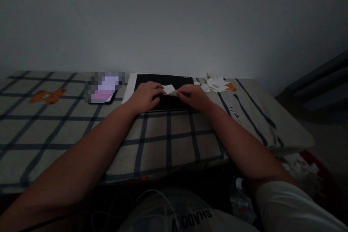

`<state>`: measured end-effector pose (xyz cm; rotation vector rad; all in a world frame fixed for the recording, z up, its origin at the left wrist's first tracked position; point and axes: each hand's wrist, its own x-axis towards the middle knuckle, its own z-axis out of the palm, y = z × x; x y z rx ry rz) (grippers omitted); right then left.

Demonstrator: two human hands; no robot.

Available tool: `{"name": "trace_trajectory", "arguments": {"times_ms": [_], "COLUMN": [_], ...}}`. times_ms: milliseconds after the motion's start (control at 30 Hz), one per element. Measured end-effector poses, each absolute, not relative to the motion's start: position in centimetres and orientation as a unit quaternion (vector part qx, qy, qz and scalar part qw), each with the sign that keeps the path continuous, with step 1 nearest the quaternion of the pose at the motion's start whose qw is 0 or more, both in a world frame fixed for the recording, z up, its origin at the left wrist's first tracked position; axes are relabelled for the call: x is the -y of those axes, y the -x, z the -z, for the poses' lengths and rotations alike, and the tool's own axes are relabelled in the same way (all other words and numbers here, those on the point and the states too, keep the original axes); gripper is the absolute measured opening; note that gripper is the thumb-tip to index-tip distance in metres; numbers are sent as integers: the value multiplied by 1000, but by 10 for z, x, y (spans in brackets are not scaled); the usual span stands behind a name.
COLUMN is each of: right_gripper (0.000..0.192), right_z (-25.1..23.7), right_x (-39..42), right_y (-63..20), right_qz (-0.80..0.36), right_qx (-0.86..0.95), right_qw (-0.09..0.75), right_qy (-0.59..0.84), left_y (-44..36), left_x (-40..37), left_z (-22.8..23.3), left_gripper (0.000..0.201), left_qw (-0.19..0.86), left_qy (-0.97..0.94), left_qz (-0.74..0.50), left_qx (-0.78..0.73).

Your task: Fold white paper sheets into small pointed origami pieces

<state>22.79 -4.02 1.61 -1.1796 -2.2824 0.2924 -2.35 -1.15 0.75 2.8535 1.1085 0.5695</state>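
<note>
Hands left (pixel 145 96) and right (pixel 193 96) pinch white paper piece (pixel 169 89) over black mat (pixel 165 92); dim, grip apparently fingertip.

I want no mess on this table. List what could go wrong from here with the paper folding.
The small white paper is pinched between the left hand and right hand in dim light, so a crease may well land crooked. The pile of folded papers sits loose by the right hand; a sweep of that arm could scatter it.
</note>
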Motion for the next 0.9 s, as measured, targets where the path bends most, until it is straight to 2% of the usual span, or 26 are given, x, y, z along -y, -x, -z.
{"name": "trace_trajectory", "arguments": {"times_ms": [167,267,333,467,633,800,900], "right_gripper": [34,36,32,26,25,26,28], "right_z": [-10,-1,5,7,-2,-10,-9], "right_x": [27,18,13,10,19,28,27], "right_y": [-231,-231,-232,-235,-233,-226,-225], "right_qz": [-172,-259,-311,-362,-322,-285,-295], "right_qx": [678,614,593,587,656,702,697], "right_qw": [494,547,543,484,456,415,425], "right_qy": [517,507,507,538,509,503,497], "left_y": [20,18,18,22,22,15,12], "left_x": [19,22,20,11,8,19,22], "left_z": [-17,-17,-15,-9,-9,-15,-14], "left_gripper": [41,46,46,39,27,33,30], "left_qw": [69,126,172,234,303,396,418], "left_qy": [-871,-821,-794,-762,-739,-729,-724], "left_qz": [-292,-352,-375,-367,-336,-322,-317], "left_qx": [-389,-431,-447,-480,-499,-457,-448]}}
